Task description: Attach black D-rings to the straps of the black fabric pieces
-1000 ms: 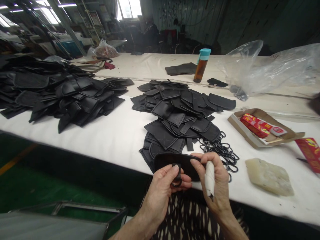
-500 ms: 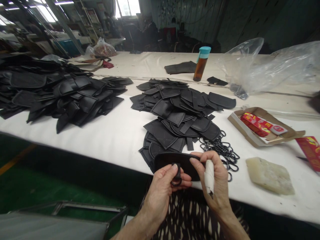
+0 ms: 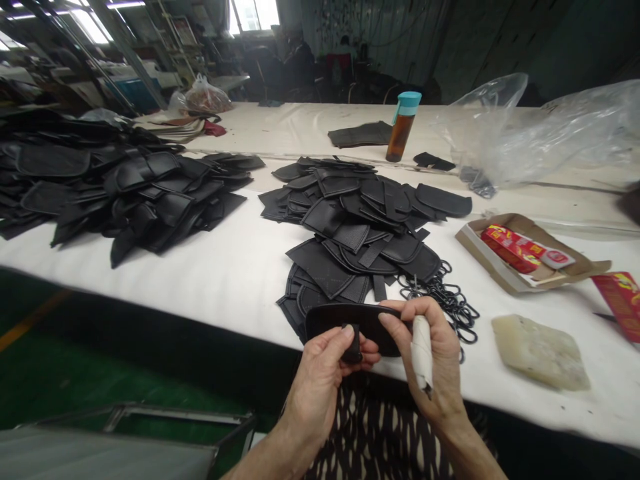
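My left hand (image 3: 320,373) pinches a short black strap (image 3: 353,343) between thumb and fingers, in front of a black leather-like piece (image 3: 323,317) with rounded corners. With thumb and forefinger my right hand (image 3: 433,353) grips the upper right edge of that piece. A slim tool wrapped in white (image 3: 421,350) rests in the same hand, its dark tip pointing down. Just beyond, a pile of similar black pieces (image 3: 350,227) lies on the white table. Beside my right hand is a heap of black metal rings (image 3: 457,307), partly hidden by the fingers.
A larger black pile (image 3: 140,187) covers the table's left. On the right are a yellowish block (image 3: 540,353), an open cardboard box (image 3: 487,267) with red packets, and clear plastic bags (image 3: 560,140). A bottle with a blue lid (image 3: 401,130) stands farther back.
The black ring that hung below the strap at my left fingers is now out of sight. Both hands keep nearly the same place and hold.
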A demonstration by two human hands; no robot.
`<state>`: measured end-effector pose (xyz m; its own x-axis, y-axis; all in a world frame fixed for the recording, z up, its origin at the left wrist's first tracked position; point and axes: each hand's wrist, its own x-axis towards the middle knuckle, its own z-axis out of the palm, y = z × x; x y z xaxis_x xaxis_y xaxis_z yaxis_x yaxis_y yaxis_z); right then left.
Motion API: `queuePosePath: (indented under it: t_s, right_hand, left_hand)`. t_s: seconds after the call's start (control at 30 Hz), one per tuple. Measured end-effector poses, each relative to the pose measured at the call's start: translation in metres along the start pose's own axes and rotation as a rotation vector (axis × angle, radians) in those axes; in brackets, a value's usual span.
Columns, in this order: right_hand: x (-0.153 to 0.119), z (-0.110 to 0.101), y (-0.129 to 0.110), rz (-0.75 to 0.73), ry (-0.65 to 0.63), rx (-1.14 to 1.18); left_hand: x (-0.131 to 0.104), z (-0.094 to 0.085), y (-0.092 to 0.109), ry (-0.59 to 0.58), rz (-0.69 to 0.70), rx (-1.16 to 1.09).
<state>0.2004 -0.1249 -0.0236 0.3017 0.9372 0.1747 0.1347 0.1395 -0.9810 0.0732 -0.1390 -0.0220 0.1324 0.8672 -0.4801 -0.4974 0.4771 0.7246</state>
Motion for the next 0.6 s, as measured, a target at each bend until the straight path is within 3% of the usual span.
queuePosePath:
  t_s: [0.6]
  right_hand:
    - [0.011,0.005,0.016,0.017,0.028,0.035]
  left_hand:
    - [0.011,0.006,-0.002,0.066,-0.04,-0.039]
